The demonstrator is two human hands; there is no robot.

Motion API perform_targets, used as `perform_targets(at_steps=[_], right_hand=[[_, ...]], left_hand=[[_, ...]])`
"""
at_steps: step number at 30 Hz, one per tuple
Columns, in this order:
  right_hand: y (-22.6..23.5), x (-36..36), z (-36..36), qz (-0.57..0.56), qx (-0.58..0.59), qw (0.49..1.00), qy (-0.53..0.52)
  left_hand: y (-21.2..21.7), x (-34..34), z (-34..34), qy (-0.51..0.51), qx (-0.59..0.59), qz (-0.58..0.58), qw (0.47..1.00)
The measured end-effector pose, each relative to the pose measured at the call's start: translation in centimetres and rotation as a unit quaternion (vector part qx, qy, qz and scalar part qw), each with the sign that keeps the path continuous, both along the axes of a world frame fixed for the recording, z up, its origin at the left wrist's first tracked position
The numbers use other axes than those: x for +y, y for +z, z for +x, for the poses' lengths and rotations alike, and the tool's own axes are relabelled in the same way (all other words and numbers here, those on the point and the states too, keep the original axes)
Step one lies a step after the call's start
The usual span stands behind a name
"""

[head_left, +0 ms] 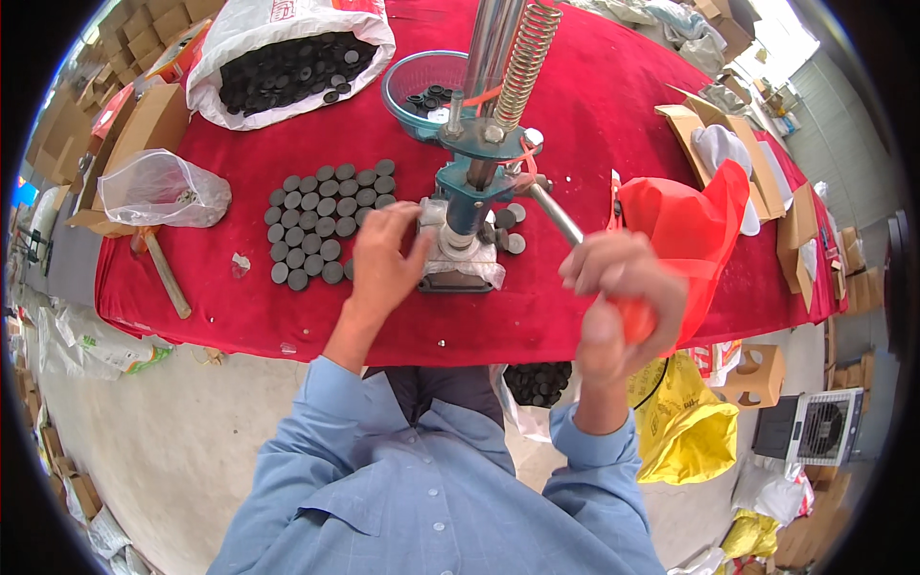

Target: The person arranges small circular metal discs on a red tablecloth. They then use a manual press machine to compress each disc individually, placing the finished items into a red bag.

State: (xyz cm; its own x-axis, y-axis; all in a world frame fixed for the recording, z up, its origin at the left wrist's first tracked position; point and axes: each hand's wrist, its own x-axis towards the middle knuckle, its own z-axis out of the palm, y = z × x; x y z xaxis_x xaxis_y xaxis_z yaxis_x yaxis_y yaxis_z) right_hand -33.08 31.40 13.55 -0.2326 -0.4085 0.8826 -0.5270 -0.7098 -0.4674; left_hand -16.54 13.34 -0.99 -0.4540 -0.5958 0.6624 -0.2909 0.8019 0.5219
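- The blue hand press (463, 198) stands upright on the table (230, 321) in front of you, white wrapping (491, 271) round its base
- Your right hand (628, 292) is closed round the red knob (636, 319) of the press's lever (556, 215)
- Your left hand (388, 251) is just left of the press base, thumb and fingers apart; you cannot tell whether the fingertips touch the wrapping
- Beside that hand you have black discs (309, 220) laid flat in a close group, and a few more discs (505, 218) sit right of the press
- Behind the press is a blue basket (395, 94) of black pieces; left of it, a white sack (213, 91) lies open, showing many more
- Farther left you have a clear bag (153, 192) and a hammer (169, 276); to your right, a red bag (676, 225)
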Motion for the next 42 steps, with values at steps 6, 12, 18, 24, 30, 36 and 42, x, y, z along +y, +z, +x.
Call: perform_targets(at_steps=[6, 12, 18, 24, 30, 36, 42], right_hand=[[-9.5, 4.6, 3.0, 0.036, -0.001, 0.998, -0.046], [-6.5, 3.4, 2.3, 0.017, 0.021, 0.998, -0.063], [-0.7, 1.0, 0.5, 0.023, 0.009, 0.999, -0.028], [7.3, -3.0, -0.6, 0.164, -0.15, 0.973, -0.063], [8.5, -4.7, -1.2, 0.178, -0.177, 0.967, -0.04], [5.6, -3.1, -1.1, 0.118, -0.084, 0.986, -0.08], [-0.5, 0.4, 0.5, 0.013, 0.031, 0.999, -0.004]], left_hand=[[-2.7, -4.4, 1.5, 0.105, -0.201, -0.069, 0.972], [-2.6, -4.3, 1.6, 0.082, -0.184, -0.027, 0.979], [-2.2, -3.8, 2.4, 0.047, -0.141, 0.032, 0.988], [1.2, 1.8, 0.6, -0.022, -0.046, 0.179, 0.983], [1.1, 2.1, -2.6, -0.026, -0.047, 0.094, 0.994], [1.8, 2.4, -1.8, -0.026, -0.057, 0.137, 0.989], [0.1, -1.4, 4.1, 0.142, -0.238, -0.052, 0.959]])
